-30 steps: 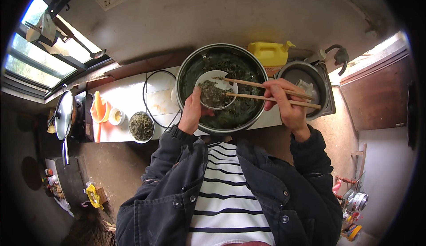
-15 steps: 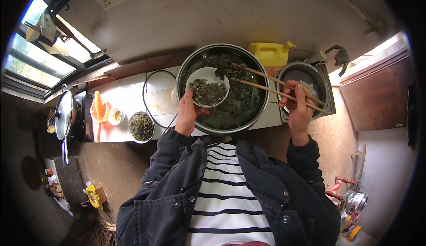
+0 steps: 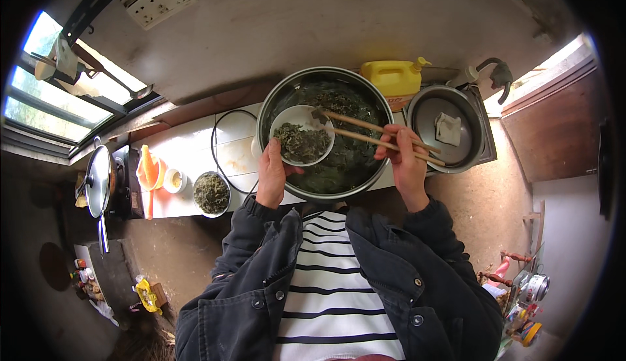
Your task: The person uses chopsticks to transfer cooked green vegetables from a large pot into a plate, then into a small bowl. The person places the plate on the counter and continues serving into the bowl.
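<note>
My left hand (image 3: 272,173) grips the rim of a white bowl (image 3: 319,116) partly filled with chopped dark greens (image 3: 300,142). The bowl is held over the left part of a large round metal pot (image 3: 381,169), in which dark green leaves (image 3: 355,159) lie in liquid. My right hand (image 3: 405,165) is closed around a pair of long wooden chopsticks (image 3: 372,126). Their tips reach the bowl's upper right side, with a small blurred dark bit at them.
Left of the pot, on the white-tiled counter (image 3: 238,141), are a second bowl of greens (image 3: 212,193), a small white cup (image 3: 174,180) and an orange strainer (image 3: 151,170). A lidded pan (image 3: 99,172) stands farther left. Rightward are a yellow jug (image 3: 391,77) and a metal basin (image 3: 430,110) with a white cloth (image 3: 448,129).
My right hand and the chopsticks have moved left, carrying greens from above the pot to the bowl. The cloth in the basin now shows fully. The view has shifted slightly.
</note>
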### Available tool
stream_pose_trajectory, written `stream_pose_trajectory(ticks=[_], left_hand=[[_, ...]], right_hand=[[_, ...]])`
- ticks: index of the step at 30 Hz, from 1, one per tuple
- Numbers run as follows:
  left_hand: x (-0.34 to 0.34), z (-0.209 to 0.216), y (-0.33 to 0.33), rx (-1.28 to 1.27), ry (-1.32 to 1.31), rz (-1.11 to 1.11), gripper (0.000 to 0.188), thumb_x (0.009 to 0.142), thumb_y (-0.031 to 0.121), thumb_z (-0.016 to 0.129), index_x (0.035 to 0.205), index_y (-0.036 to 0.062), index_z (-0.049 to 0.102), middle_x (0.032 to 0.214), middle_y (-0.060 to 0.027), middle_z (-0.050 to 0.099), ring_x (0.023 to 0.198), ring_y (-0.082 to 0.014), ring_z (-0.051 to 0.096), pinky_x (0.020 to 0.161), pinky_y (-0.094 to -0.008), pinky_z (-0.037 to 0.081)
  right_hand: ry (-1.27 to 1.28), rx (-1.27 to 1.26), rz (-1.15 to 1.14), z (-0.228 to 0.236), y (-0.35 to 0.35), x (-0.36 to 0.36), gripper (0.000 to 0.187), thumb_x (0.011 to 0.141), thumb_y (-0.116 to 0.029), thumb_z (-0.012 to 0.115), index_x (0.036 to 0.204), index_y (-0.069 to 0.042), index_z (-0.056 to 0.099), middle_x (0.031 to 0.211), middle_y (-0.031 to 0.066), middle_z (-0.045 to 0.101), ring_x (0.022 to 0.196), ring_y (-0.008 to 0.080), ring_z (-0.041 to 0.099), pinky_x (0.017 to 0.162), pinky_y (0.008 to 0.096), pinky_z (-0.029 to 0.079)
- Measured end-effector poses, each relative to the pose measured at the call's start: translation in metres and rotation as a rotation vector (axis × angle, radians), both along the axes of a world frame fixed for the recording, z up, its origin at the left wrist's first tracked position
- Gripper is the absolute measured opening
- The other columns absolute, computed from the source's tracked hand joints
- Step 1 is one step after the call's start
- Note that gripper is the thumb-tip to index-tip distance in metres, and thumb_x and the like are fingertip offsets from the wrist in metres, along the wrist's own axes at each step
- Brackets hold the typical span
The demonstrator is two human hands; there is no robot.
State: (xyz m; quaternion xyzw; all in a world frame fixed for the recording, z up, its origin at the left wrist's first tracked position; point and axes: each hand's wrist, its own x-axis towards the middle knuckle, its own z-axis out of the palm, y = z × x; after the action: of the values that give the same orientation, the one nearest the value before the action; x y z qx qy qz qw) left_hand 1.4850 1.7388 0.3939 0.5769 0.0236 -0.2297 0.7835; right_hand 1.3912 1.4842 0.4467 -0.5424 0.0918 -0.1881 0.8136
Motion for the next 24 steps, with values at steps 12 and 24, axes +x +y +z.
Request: stream_pose_trajectory(ticks=[12, 24], left_hand=[[0.004, -0.003, -0.001, -0.05, -0.025, 0.035, 0.049, 0.106, 0.045, 0.037, 0.124, 0.0017, 0.053, 0.106, -0.0073, 0.066, 0.079, -0.0159, 0.066, 0.064, -0.028, 0.055], [0.004, -0.01, -0.001, -0.068, -0.032, 0.031, 0.049, 0.105, 0.046, 0.039, 0.121, 0.002, 0.053, 0.102, -0.0075, 0.066, 0.077, -0.0156, 0.066, 0.064, -0.0282, 0.056]], right_hand=[[-0.022, -0.208, -0.177, 0.02, -0.014, -0.006, 0.032, 0.105, -0.021, 0.045, 0.117, 0.005, 0.06, 0.094, 0.0121, 0.062, 0.076, 0.0175, 0.065, 0.071, 0.0306, 0.058], [-0.077, -0.485, 0.073, 0.022, 0.012, -0.014, 0.024, 0.102, -0.012, 0.048, 0.104, 0.005, 0.065, 0.091, 0.011, 0.063, 0.072, 0.0165, 0.065, 0.067, 0.0271, 0.055]])
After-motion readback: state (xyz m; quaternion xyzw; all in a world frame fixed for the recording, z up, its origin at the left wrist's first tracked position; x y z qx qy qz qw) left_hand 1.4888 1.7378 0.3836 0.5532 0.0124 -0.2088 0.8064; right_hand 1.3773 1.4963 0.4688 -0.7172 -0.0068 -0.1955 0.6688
